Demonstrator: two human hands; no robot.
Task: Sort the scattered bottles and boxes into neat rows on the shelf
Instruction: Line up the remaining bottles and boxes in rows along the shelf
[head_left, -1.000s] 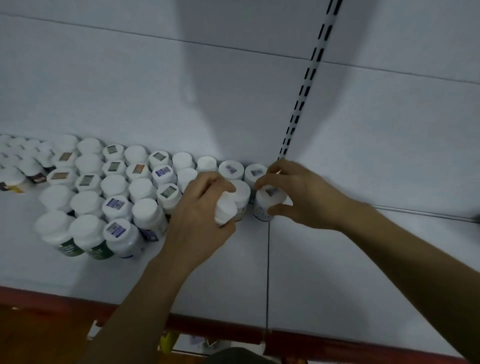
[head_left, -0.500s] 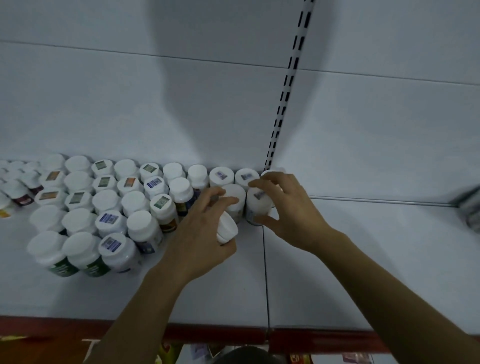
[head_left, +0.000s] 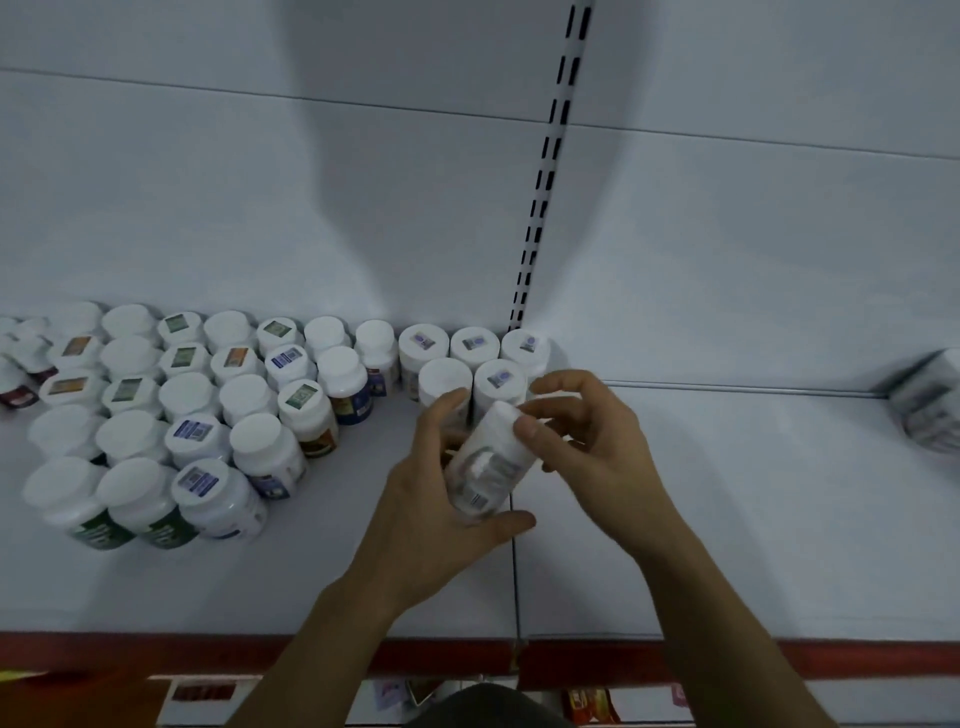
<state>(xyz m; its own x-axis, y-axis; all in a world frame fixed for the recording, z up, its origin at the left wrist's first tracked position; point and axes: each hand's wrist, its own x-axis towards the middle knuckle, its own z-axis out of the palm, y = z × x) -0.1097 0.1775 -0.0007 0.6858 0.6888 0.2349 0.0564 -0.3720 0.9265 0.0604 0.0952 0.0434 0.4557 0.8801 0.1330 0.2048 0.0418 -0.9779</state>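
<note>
Bottle (head_left: 485, 467) lifts, tilted now: our left hand (head_left: 431, 504) wraps its body, right hand (head_left: 592, 452) pinches the cap (head_left: 505, 415); the row (head_left: 445, 382) just beyond both hands awaits it.

white shelf (head_left: 727, 519) — rows of bottles (head_left: 218, 395)

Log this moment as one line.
left hand: grips tilted white bottle | right hand: pinches its cap | other bottles: upright on shelf
</note>
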